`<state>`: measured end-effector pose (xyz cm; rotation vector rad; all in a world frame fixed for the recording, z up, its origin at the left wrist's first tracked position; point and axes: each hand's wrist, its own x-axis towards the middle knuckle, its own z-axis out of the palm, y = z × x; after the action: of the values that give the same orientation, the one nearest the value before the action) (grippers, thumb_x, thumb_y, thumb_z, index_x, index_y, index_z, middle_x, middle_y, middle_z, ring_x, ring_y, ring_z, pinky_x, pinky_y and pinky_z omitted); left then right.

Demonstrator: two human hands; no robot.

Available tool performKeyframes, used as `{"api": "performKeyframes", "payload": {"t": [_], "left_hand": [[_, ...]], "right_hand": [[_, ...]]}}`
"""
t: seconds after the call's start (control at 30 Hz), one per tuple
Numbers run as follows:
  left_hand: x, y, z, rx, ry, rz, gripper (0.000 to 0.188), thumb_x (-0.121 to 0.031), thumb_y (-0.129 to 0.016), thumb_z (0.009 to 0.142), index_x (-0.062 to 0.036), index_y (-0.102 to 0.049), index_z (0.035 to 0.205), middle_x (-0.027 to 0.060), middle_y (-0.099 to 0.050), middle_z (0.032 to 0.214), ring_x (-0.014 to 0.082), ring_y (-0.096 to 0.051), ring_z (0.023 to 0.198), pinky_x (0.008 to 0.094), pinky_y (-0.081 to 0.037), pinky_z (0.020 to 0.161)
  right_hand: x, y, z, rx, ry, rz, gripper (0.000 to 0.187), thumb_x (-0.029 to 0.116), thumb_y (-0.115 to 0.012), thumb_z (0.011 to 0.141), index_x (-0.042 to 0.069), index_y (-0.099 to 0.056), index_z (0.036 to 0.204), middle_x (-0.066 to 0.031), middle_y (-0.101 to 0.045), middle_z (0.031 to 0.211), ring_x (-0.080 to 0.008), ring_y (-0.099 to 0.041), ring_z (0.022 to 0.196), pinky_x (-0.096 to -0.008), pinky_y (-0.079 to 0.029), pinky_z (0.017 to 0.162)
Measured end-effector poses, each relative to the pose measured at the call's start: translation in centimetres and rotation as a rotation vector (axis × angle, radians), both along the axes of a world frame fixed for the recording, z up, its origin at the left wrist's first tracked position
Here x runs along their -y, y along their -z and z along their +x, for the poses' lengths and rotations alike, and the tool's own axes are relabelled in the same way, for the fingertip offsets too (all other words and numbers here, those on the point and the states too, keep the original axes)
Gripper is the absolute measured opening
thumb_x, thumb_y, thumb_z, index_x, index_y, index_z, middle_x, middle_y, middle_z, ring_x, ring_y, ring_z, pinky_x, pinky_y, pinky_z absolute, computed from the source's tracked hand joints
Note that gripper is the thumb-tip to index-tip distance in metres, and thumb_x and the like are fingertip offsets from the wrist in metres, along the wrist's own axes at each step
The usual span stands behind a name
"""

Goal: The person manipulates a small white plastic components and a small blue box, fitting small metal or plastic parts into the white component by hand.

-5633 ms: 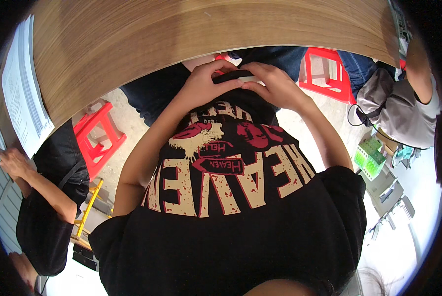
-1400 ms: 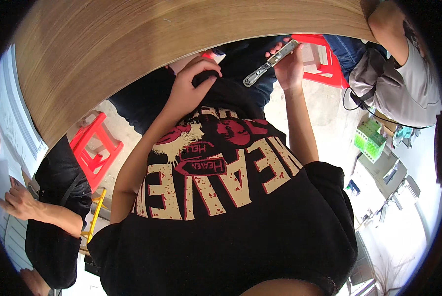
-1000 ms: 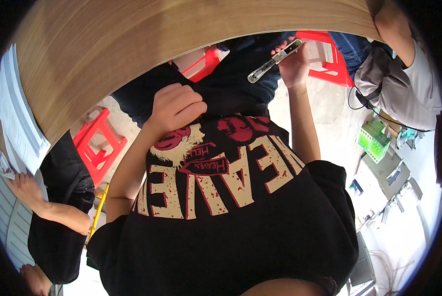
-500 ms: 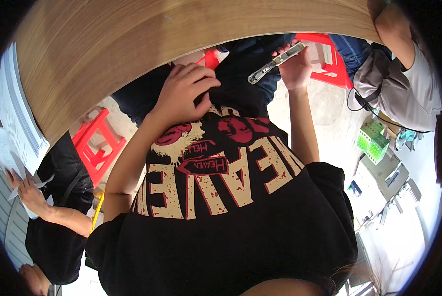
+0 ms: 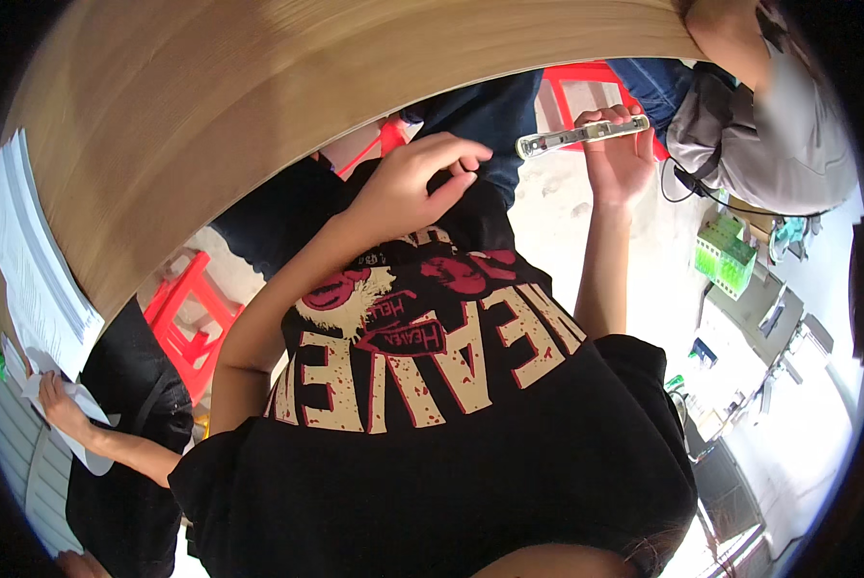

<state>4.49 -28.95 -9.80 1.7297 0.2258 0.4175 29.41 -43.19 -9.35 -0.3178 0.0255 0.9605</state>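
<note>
A slim silver stapler (image 5: 569, 138) lies across the fingers of my right hand (image 5: 623, 178), beyond the table's edge. The fingers curl behind it, and one end points toward my left side. My left hand (image 5: 414, 183) is raised in front of my black shirt (image 5: 432, 482), palm side partly turned away. Its index finger reaches toward the stapler, and the thumb stands apart below, with nothing between them. A gap separates the left fingertips from the stapler.
A wooden table (image 5: 258, 106) curves across the front. At left, another person's hand (image 5: 63, 405) holds paper beside a paper stack (image 5: 41, 241). Red stools (image 5: 196, 313) stand below. A person in grey (image 5: 769, 144) sits at right, near a green box (image 5: 724, 258).
The stapler has turned from slanted to nearly level and moved right with my right hand. My left hand has moved right, its fingers stretching out. The neighbour's hand at left has shifted.
</note>
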Motion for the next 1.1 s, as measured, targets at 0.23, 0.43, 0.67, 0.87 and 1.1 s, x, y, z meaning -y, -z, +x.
{"api": "performKeyframes", "payload": {"t": [0.23,0.43,0.67,0.87,1.1], "left_hand": [[0.8,-6.3,2.1,0.218,-0.036,-0.346,0.064,-0.010,-0.077,0.072,-0.0060,-0.044,0.127,0.0107,-0.060,0.106,0.0139,-0.061,0.084,0.0270,-0.049,0.076],[-1.8,-11.3,0.2,0.386,-0.376,-0.425,0.036,0.001,-0.071,0.077,0.0029,-0.053,0.109,0.0078,-0.060,0.102,0.0121,-0.059,0.093,0.0254,-0.046,0.083],[-8.8,-16.4,-3.0,0.408,-0.607,-0.107,0.028,-0.013,-0.051,0.095,0.0044,-0.055,0.117,0.0031,-0.053,0.102,0.0059,-0.050,0.084,0.0216,-0.045,0.073],[-12.2,-19.2,-3.6,0.435,-0.673,-0.056,0.034,-0.018,-0.035,0.101,0.0020,-0.052,0.123,0.0029,-0.051,0.100,0.0089,-0.052,0.086,0.0224,-0.046,0.071],[-16.4,-23.8,-4.8,0.637,-0.549,0.081,0.056,-0.038,-0.051,0.093,-0.0011,-0.041,0.134,0.0077,-0.045,0.124,0.0167,-0.052,0.108,0.0323,-0.044,0.092]], "right_hand": [[-2.9,-8.9,-5.5,-0.171,0.024,0.115,0.028,0.027,-0.047,0.093,0.001,-0.053,0.102,-0.0060,-0.050,0.092,-0.0197,-0.050,0.087,-0.0458,-0.032,0.097],[-8.3,-11.4,-9.0,0.307,-0.156,0.219,0.038,0.044,-0.040,0.096,0.012,-0.050,0.114,-0.0093,-0.055,0.111,-0.0261,-0.052,0.109,-0.0549,-0.030,0.105],[-16.0,-14.9,-13.1,0.856,-0.195,0.254,0.035,0.032,-0.048,0.096,0.006,-0.042,0.119,-0.0142,-0.056,0.107,-0.0260,-0.056,0.104,-0.0408,-0.047,0.090],[-22.4,-19.3,-14.6,1.097,-0.353,0.236,0.051,0.013,-0.079,0.073,0.005,-0.050,0.114,-0.0053,-0.057,0.099,-0.0142,-0.056,0.092,-0.0295,-0.046,0.081],[-27.7,-23.7,-15.2,1.419,-0.272,0.421,0.079,0.020,-0.089,0.056,0.005,-0.046,0.121,-0.0055,-0.056,0.109,-0.0180,-0.055,0.099,-0.0309,-0.044,0.089]]}}
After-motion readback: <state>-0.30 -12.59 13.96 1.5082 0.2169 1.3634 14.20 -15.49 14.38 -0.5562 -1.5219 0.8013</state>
